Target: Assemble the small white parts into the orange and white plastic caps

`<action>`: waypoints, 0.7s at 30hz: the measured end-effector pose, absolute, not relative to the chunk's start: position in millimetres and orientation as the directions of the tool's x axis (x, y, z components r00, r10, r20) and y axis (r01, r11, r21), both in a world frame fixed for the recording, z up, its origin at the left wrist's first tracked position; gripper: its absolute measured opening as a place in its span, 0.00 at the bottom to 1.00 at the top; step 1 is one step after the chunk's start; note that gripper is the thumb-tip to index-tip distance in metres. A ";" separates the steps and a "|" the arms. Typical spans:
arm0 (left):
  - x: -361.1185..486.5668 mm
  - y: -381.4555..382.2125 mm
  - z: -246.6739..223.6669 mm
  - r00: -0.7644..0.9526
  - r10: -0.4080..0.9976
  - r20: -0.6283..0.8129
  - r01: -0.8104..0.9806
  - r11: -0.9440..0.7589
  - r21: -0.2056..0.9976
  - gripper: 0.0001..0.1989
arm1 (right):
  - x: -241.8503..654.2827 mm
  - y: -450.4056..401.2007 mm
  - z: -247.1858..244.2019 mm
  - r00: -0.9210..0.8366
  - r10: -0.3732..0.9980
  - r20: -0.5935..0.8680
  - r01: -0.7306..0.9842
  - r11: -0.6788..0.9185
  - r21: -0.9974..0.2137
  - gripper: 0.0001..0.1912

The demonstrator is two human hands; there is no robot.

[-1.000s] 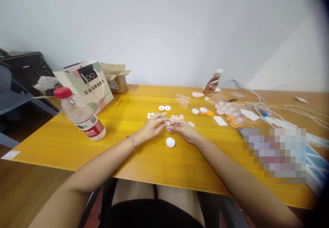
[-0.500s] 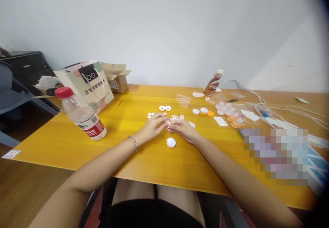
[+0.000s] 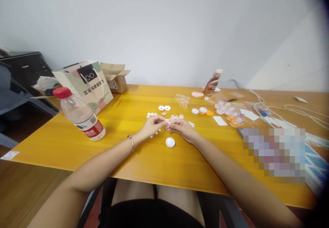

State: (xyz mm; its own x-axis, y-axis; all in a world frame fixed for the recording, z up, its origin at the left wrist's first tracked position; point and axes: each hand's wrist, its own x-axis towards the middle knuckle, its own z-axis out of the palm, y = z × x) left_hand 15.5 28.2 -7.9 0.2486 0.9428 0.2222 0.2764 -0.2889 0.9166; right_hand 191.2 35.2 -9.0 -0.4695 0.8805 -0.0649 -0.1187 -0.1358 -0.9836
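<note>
My left hand (image 3: 152, 126) and my right hand (image 3: 182, 128) meet over the table, fingertips pinched on one small white perforated disc (image 3: 167, 121). Its details are partly covered by the fingers. Just below them a round white cap-like piece (image 3: 170, 142) with an orange edge lies on the table. Beyond my right hand lie several white perforated discs (image 3: 177, 117). Small white pegged pieces (image 3: 152, 114) sit behind my left hand, and more white bits show under it. Two white rings (image 3: 164, 108) rest side by side farther back.
A water bottle (image 3: 81, 115) stands left, before a paper bag (image 3: 84, 82) and a cardboard box (image 3: 115, 79). Clear rings (image 3: 182, 100), white and orange round pieces (image 3: 202, 111), a brown drink bottle (image 3: 212, 82), clear-covered pieces (image 3: 228, 111) and cables (image 3: 259, 99) occupy the back right.
My left hand has shifted slightly left and opened a view of small white pieces beside and under it. Both hands stay pinched on the perforated disc.
</note>
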 end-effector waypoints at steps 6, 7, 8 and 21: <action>17.4 22.1 0.9 0.232 0.961 0.150 0.254 -0.209 0.945 0.14 | 189.7 33.7 -8.3 -0.458 0.888 -0.048 -0.116 -0.114 -0.987 0.09; 17.8 20.9 2.6 0.235 0.962 0.141 0.256 -0.201 0.946 0.15 | 189.3 33.5 -8.5 -0.455 0.889 -0.044 -0.116 -0.108 -0.987 0.09; 18.1 19.9 4.2 0.238 0.962 0.131 0.260 -0.193 0.946 0.15 | 189.0 33.4 -8.7 -0.453 0.891 -0.040 -0.117 -0.104 -0.988 0.09; 17.1 22.0 4.1 0.249 0.920 0.303 0.271 -0.366 0.890 0.10 | 192.4 34.8 -11.1 -0.590 0.801 -0.097 -0.220 -0.275 -0.936 0.10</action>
State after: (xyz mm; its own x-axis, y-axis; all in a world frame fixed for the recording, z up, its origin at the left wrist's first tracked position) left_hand 17.1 22.0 4.1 0.2487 0.9200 0.3029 0.2707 -0.3663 0.8903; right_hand 192.4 34.8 -11.1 -0.5901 0.8015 -0.0968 -0.2203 -0.2752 -0.9358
